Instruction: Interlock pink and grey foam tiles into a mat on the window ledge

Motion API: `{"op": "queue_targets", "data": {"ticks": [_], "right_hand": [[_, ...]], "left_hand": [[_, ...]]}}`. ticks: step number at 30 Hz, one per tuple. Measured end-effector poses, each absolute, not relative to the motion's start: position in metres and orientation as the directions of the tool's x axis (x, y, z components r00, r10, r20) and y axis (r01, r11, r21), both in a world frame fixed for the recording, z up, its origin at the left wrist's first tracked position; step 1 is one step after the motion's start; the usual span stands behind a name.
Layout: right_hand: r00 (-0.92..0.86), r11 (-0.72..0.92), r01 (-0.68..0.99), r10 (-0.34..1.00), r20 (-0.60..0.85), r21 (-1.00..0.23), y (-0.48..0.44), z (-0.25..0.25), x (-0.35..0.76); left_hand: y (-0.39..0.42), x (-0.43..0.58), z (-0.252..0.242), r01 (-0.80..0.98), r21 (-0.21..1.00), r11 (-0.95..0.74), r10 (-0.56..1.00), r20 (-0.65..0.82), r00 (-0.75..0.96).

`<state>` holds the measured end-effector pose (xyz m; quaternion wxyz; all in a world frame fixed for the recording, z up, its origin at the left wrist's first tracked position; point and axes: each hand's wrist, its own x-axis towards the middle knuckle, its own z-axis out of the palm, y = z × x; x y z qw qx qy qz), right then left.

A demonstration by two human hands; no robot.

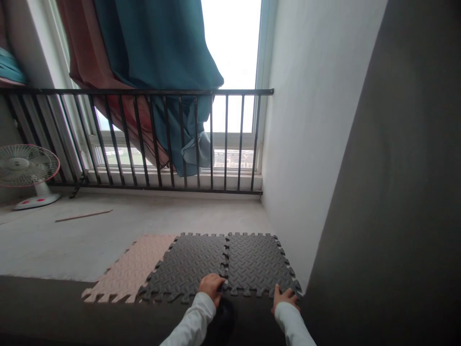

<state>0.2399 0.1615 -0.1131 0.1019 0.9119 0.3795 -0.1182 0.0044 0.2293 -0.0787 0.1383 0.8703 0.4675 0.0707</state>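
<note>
Two dark mats (pixel 192 262) (pixel 254 262), both hands (pixel 212 286) (pixel 285 299) at near edges

Both sleeves (pixel 193 319) are long, white and plain.

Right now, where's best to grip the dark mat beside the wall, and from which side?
Probably its near toothed edge, from your side: the right-hand mat looks flat, with the wall along its right and the middle mat along its left.
</note>
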Motion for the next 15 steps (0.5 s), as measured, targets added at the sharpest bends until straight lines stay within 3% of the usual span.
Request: {"op": "queue_targets", "data": {"ticks": [6, 15], "right_hand": [[0.671, -0.690, 0.720, 0.663, -0.332, 0.077, 0.161, -0.104, 0.237], [0.672, -0.697, 0.715, 0.668, -0.319, 0.046, 0.163, -0.110, 0.238]], "left_hand": [[0.201, 0.083, -0.057, 0.753, 0.276, -0.597, 0.727, -0.211, 0.654], [0.208, 0.105, -0.070, 0.664, 0.219, -0.715, 0.608, -0.272, 0.745]]}}
